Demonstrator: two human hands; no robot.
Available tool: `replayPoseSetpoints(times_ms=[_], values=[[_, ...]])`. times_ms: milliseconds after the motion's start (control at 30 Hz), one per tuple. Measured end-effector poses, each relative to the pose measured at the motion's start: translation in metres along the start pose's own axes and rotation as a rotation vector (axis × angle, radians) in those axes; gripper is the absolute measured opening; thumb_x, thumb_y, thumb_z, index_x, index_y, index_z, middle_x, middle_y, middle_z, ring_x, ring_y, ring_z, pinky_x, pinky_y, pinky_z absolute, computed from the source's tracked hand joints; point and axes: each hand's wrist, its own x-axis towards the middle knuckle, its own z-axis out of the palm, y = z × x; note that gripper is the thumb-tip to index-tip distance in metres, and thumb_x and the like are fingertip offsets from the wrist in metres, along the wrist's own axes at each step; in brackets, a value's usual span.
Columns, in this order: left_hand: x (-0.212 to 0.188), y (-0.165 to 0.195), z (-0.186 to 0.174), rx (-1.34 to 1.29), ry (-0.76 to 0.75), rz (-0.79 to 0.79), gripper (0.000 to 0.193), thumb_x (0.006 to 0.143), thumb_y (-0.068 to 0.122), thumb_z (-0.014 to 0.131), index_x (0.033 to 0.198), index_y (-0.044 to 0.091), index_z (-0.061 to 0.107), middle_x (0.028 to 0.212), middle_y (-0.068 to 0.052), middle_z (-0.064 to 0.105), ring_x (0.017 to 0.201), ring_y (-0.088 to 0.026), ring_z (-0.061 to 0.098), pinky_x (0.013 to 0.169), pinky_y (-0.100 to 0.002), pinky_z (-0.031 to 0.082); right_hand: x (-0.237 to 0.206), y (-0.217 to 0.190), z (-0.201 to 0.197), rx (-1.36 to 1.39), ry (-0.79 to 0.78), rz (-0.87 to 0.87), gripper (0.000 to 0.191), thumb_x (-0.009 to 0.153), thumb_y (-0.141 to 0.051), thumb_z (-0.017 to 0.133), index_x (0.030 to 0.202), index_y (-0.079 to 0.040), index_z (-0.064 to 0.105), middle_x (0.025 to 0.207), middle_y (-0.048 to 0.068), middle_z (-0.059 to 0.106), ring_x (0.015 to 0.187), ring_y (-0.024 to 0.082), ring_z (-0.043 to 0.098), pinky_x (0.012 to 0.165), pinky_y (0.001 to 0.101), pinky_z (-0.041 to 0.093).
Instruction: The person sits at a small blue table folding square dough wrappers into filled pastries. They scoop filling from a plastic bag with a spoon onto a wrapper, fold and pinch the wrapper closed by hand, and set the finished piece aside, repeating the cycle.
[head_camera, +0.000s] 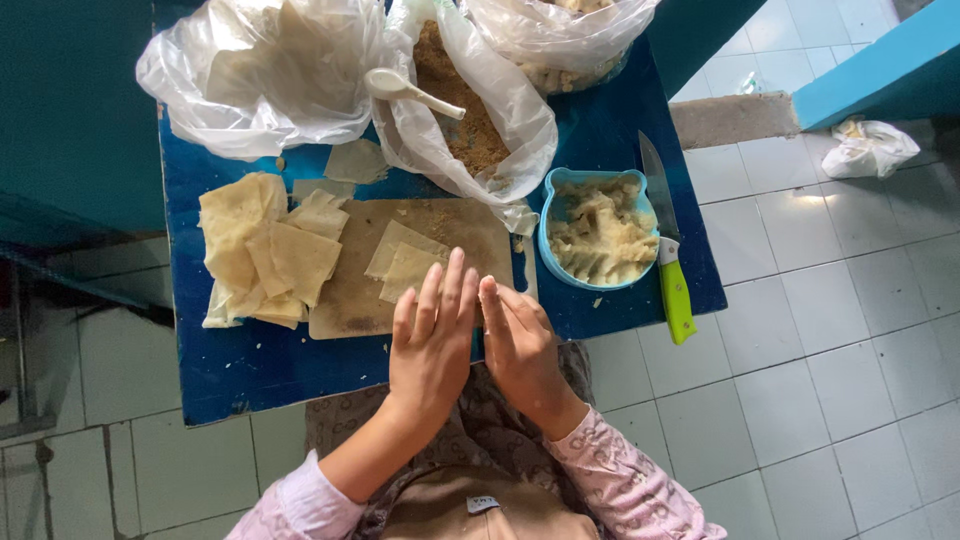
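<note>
Two wrappers (405, 262) lie on my board (345, 300) near the table's (250, 370) front edge, just beyond my fingertips, within easy reach. My left hand (432, 345) and right hand (518, 345) meet flat and empty, fingers straight. Filling bowl (597, 232) and knife (668, 255) wait toward the right edge, the wrapper stack (262, 250) left.

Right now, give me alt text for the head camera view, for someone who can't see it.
Seen from above, a person's left hand and right hand press together over a blue table. A wooden board with pastry squares lies just beyond, beside a blue bowl of filling and a green-handled knife.
</note>
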Motion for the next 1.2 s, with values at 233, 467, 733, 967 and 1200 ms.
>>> replayPoseSetpoints(times_ms=[233, 467, 733, 967, 1200], values=[[0.027, -0.023, 0.006, -0.186, 0.051, -0.080, 0.057, 0.099, 0.017, 0.058, 0.155, 0.012, 0.049, 0.167, -0.008, 0.035, 0.153, -0.028, 0.029, 0.123, -0.047, 0.019, 0.023, -0.014, -0.010, 0.104, -0.110, 0.163, 0.079, 0.098, 0.001, 0.054, 0.163, 0.003, 0.009, 0.149, 0.029, 0.056, 0.138, 0.044, 0.054, 0.116, 0.0522, 0.037], [0.024, -0.087, 0.008, -0.610, 0.185, -0.299, 0.056, 0.093, -0.005, 0.061, 0.148, 0.004, 0.056, 0.149, -0.016, 0.054, 0.136, -0.036, 0.050, 0.117, -0.045, 0.039, 0.030, -0.002, 0.000, 0.162, -0.064, 0.182, 0.092, 0.092, 0.003, 0.074, 0.164, -0.003, 0.018, 0.113, 0.012, 0.070, 0.107, 0.030, 0.067, 0.097, 0.0409, 0.052], [0.030, -0.104, 0.018, -0.782, 0.262, -0.357, 0.042, 0.096, 0.000, 0.065, 0.137, 0.003, 0.062, 0.131, -0.019, 0.062, 0.119, -0.038, 0.060, 0.103, -0.044, 0.048, 0.068, -0.004, -0.006, 0.138, -0.012, 0.081, 0.089, 0.097, 0.004, 0.073, 0.165, -0.003, 0.015, 0.098, 0.006, 0.068, 0.088, 0.021, 0.067, 0.091, 0.0348, 0.057], [0.023, -0.112, 0.017, -0.806, 0.248, -0.410, 0.021, 0.088, 0.007, 0.074, 0.108, 0.006, 0.067, 0.106, -0.012, 0.066, 0.100, -0.036, 0.060, 0.087, -0.045, 0.049, 0.194, 0.090, -0.040, -0.117, 0.287, -0.196, 0.079, 0.116, 0.007, 0.063, 0.170, -0.013, 0.009, 0.105, 0.009, 0.069, 0.094, 0.021, 0.073, 0.085, 0.0315, 0.062], [0.028, -0.117, 0.009, -0.832, 0.201, -0.436, 0.013, 0.087, 0.011, 0.078, 0.091, 0.007, 0.066, 0.090, -0.007, 0.064, 0.087, -0.031, 0.060, 0.078, -0.044, 0.048, 0.245, 0.108, -0.039, -0.442, 0.278, -0.026, 0.069, 0.114, -0.001, 0.052, 0.165, -0.014, 0.008, 0.107, 0.012, 0.064, 0.084, 0.021, 0.069, 0.070, 0.0306, 0.055]])
